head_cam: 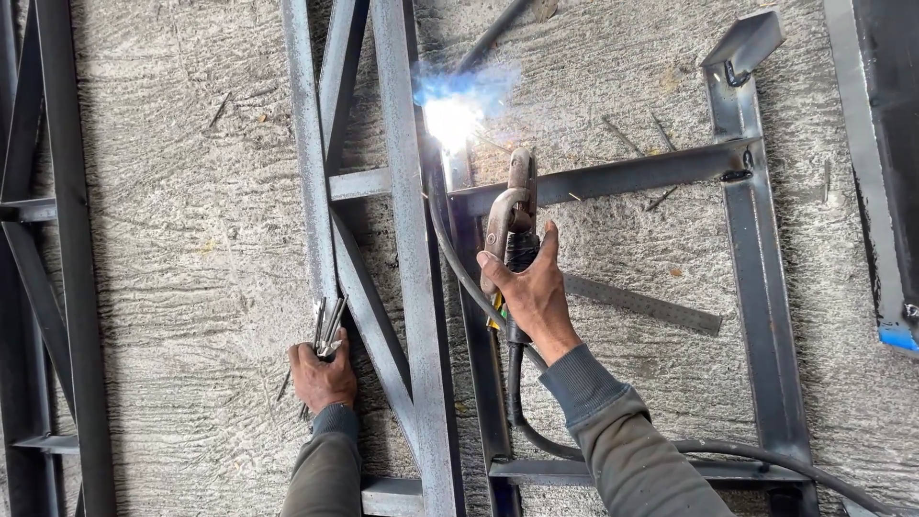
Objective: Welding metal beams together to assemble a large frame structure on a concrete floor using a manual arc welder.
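My right hand (531, 292) grips a welding electrode holder (509, 215) with a black cable (517, 383) running back past my sleeve. Its tip points up at a bright white-blue arc (452, 115) with smoke, at a joint of the grey steel frame (412, 287). My left hand (323, 375) rests on the concrete beside a frame bar and clutches a bundle of thin welding rods (327, 327) that stick upward. Both arms wear grey-green sleeves.
The frame of steel bars lies flat on rough concrete (191, 268). A metal ruler (641, 304) lies inside the right bay. Loose rod stubs (632, 139) lie near the top. Another dark frame (48, 287) sits left; a dark panel (885, 172) right.
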